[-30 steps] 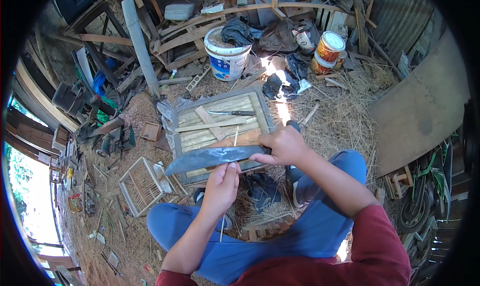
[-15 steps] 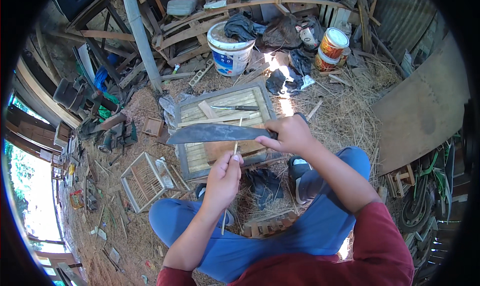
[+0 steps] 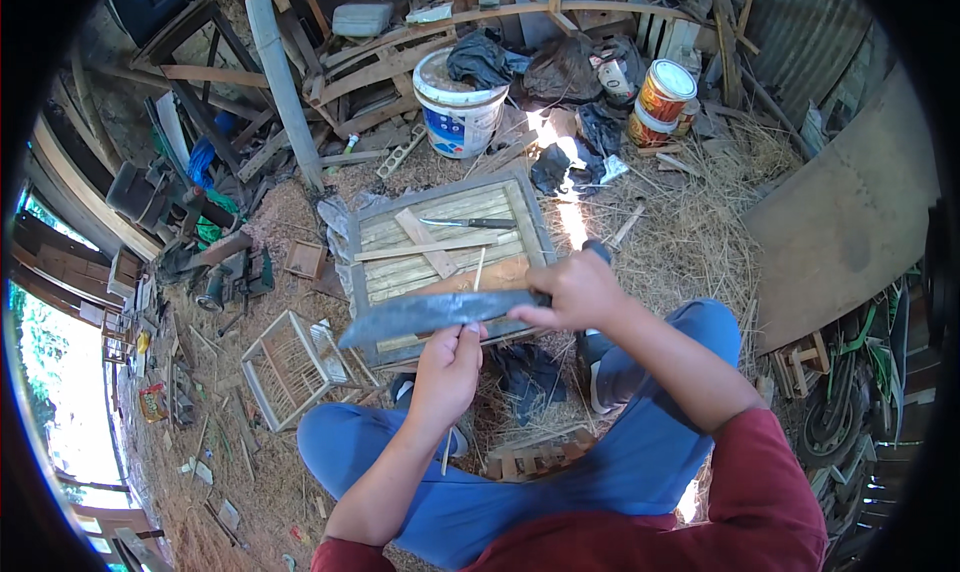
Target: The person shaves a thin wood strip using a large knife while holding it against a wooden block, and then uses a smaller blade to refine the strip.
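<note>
My right hand [image 3: 572, 290] grips the handle of a long grey machete [image 3: 425, 314] whose blade points left across my lap. My left hand [image 3: 450, 365] pinches a thin bamboo sliver [image 3: 474, 290] that stands upright against the blade's edge, its lower end showing below my fist. Both hands hover over the near edge of a low framed wooden board [image 3: 372, 236] on the ground. A small knife [image 3: 470, 223] and two loose wooden slats lie on that board, beyond my hands.
A small bamboo cage [image 3: 290, 362] lies left of my knee. A white bucket [image 3: 460, 107] and two paint cans [image 3: 660, 102] stand at the back among planks, rags and scrap wood. Straw covers the ground; a large board [image 3: 850, 212] leans at right.
The machete blade has shifted slightly along the sliver, and both hands moved a little toward me. The sliver stays pinched in my left hand.
</note>
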A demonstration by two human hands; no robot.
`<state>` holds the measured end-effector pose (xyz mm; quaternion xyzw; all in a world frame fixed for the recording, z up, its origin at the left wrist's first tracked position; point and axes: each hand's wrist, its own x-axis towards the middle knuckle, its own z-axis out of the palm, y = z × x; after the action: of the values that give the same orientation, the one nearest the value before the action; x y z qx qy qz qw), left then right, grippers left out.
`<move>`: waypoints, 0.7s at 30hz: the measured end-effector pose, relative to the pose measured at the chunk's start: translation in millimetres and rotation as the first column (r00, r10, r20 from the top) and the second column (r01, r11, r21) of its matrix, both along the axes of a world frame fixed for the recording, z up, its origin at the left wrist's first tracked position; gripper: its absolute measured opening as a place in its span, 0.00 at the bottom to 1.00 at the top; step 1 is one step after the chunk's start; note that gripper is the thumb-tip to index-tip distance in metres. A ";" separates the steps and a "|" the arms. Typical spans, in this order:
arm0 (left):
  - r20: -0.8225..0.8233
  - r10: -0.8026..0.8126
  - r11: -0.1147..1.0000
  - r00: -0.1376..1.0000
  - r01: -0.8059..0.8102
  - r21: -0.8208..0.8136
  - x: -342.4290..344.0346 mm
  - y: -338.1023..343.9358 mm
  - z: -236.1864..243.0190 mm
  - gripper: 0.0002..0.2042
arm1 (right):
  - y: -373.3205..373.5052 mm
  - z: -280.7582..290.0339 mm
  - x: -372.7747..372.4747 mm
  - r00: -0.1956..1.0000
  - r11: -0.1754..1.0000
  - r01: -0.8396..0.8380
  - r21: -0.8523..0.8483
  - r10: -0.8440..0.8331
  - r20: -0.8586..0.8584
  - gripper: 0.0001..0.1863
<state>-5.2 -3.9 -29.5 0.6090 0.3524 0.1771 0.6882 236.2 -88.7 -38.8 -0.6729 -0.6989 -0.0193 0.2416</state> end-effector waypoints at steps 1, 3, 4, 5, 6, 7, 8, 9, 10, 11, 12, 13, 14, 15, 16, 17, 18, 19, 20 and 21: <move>-0.005 0.008 0.999 1.000 -0.008 0.054 0.5 1.4 -3.4 0.11 | 5.6 -1.4 5.8 0.999 0.999 0.032 0.025 -0.032 0.001 0.35; 0.001 0.033 0.999 0.999 -0.033 -0.001 4.5 3.0 4.4 0.11 | 7.7 1.8 4.9 0.997 0.997 0.079 0.022 -0.080 0.024 0.32; 0.006 0.060 0.997 0.998 -0.059 -0.050 5.1 3.5 6.6 0.11 | 5.6 1.0 -0.6 0.996 0.997 0.081 0.017 -0.081 0.025 0.32; -0.003 0.055 0.998 0.998 -0.055 -0.019 1.9 4.3 5.5 0.11 | 5.4 1.9 -6.6 0.998 0.998 0.058 0.002 -0.058 0.036 0.32; -0.001 0.054 0.998 0.999 -0.054 -0.013 0.5 3.4 5.5 0.11 | 5.7 3.4 -9.1 0.998 0.999 0.035 -0.012 -0.035 0.046 0.31; 0.010 0.032 0.999 0.999 -0.032 -0.043 0.6 2.0 6.8 0.11 | 5.4 5.7 -5.5 0.998 1.000 0.022 0.003 -0.022 0.060 0.32; 0.011 0.013 0.997 1.000 -0.012 -0.073 -1.7 0.7 7.7 0.11 | 9.8 3.0 -0.1 0.998 1.000 0.021 0.007 -0.021 0.051 0.32; 0.008 0.008 0.997 1.000 -0.008 -0.082 -0.4 -1.5 8.6 0.11 | 13.6 -0.5 11.1 0.994 0.994 0.104 0.025 -0.105 0.011 0.33; 0.022 0.002 0.993 1.000 0.000 -0.117 2.2 -2.6 11.0 0.11 | 15.3 -3.1 19.8 0.982 0.981 0.188 0.040 -0.187 -0.028 0.33; 0.043 0.004 0.990 0.999 0.002 -0.140 3.7 -0.5 14.2 0.11 | 19.7 2.2 22.9 0.968 0.970 0.244 0.015 -0.243 -0.057 0.34; 0.046 0.005 0.990 0.999 0.001 -0.138 2.3 -0.7 13.9 0.11 | 17.5 5.7 18.7 0.969 0.970 0.243 0.018 -0.241 -0.055 0.34; 0.041 0.004 0.994 0.999 0.001 -0.110 -0.2 -2.0 12.4 0.10 | 11.3 9.3 10.0 0.986 0.986 0.164 0.013 -0.164 -0.039 0.35; 0.035 0.003 0.997 0.999 0.000 -0.082 -1.3 -2.9 10.9 0.10 | 5.1 11.1 1.9 0.996 0.996 0.085 0.006 -0.085 -0.025 0.36; 0.037 0.005 0.997 0.999 -0.002 -0.081 -0.4 -1.9 10.2 0.10 | 3.3 3.1 -1.7 1.000 0.999 0.027 0.041 -0.026 -0.006 0.36; 0.027 0.011 0.998 1.000 -0.009 -0.061 1.0 -0.2 9.7 0.11 | 7.0 1.4 2.6 1.000 0.999 0.024 0.042 -0.024 -0.005 0.36; 0.011 0.011 0.999 1.000 -0.011 -0.050 1.6 -0.3 8.0 0.11 | 8.9 0.1 7.8 0.999 0.998 0.048 0.034 -0.047 -0.014 0.36; 0.007 0.008 0.998 1.000 -0.008 -0.056 2.3 0.2 8.4 0.11 | 9.2 -0.7 10.2 0.997 0.997 0.071 0.026 -0.070 -0.023 0.36; 0.003 0.023 0.997 1.000 -0.023 -0.074 3.0 1.2 10.6 0.11 | 10.4 -2.7 6.5 0.996 0.996 0.091 0.005 -0.091 -0.003 0.35; 0.008 0.046 0.996 0.999 -0.045 -0.082 3.9 3.5 14.1 0.11 | 11.7 -0.4 2.6 0.996 0.996 0.085 0.009 -0.085 0.002 0.35; 0.008 0.031 0.999 0.999 -0.031 -0.017 2.4 4.6 5.8 0.11 | 10.2 0.5 -3.3 0.998 0.998 0.057 0.012 -0.058 0.028 0.35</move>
<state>-2.8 0.7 -23.7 0.5968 0.3604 0.1873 0.6920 232.9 -78.5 -38.3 -0.6910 -0.6824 -0.0395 0.2349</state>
